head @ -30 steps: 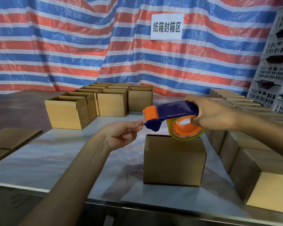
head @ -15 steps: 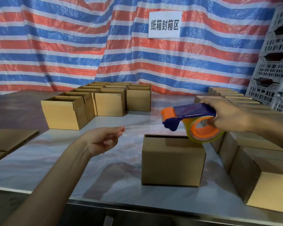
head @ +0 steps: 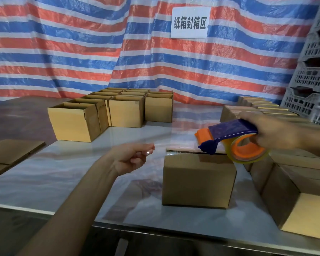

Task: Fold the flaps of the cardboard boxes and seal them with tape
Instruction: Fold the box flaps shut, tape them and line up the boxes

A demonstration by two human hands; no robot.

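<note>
Brown cardboard box: your right hand, gripping the blue-and-orange tape dispenser, has swung over it; your left hand apparently pinches the drawn-out clear tape strip.

- A person's left hand and right hand, both bare, seen from a head-worn camera.
- Behind the left hand, the left forearm is uncovered from wrist to frame edge.
- Behind the right hand, the right forearm is likewise uncovered.

Cardboard boxes on glossy table
</note>
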